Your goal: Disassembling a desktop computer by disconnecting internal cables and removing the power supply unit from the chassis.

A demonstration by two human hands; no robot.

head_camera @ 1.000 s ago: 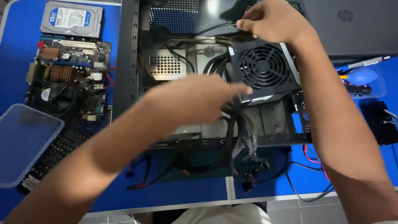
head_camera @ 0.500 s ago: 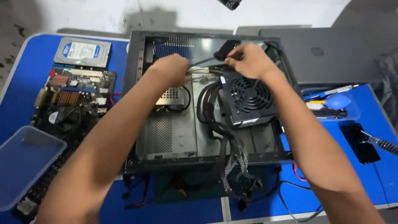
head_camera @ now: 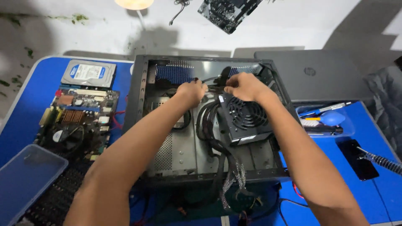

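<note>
I am gripping black cables (head_camera: pixel 210 88) with my clenched left hand (head_camera: pixel 191 92) and right hand (head_camera: pixel 244 86) inside the open black metal computer case (head_camera: pixel 138 90), its black fan-grilled power supply (head_camera: pixel 247 117) lying loose, the green motherboard (head_camera: pixel 77 121) waiting outside.

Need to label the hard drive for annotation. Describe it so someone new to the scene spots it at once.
Start at the open black computer case in the middle of the blue table. Look left of its far corner: the hard drive lies flat there, just beyond the green motherboard. It is the only silver metal box with a white and blue label on top.
</note>
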